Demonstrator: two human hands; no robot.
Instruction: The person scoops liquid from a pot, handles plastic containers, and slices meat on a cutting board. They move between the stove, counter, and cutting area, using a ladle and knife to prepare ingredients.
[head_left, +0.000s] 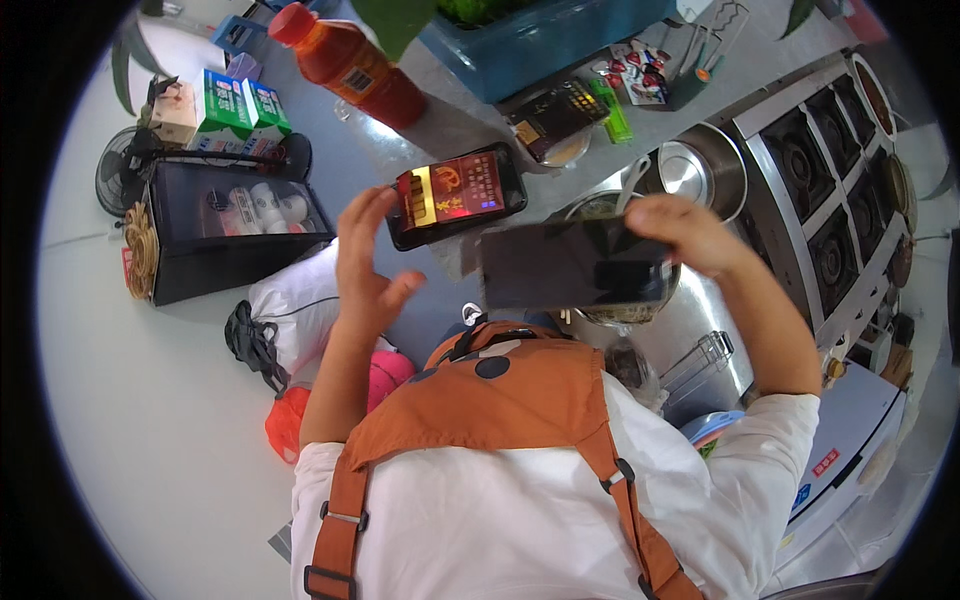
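Observation:
My right hand (686, 229) grips the right end of a dark smartphone (555, 262), held flat over the counter's edge. Beneath it, partly hidden, is a round container (634, 311) with a pale spoon handle (636, 180) sticking up behind. My left hand (371, 262) has its fingers apart and holds nothing. Its fingertips are beside the left end of a black phone or phone case (514, 180), on which lies an opened red and gold cigarette pack (454, 191). I wear an orange apron (525, 390) over a white shirt.
Behind stand a bottle of red sauce (360, 71) and a blue planter (540, 45). A dark box (555, 120), a green lighter (613, 112) and a steel pot (701, 172) are at the back right. A gas stove (814, 172) is to the right, a black display box (232, 255) to the left.

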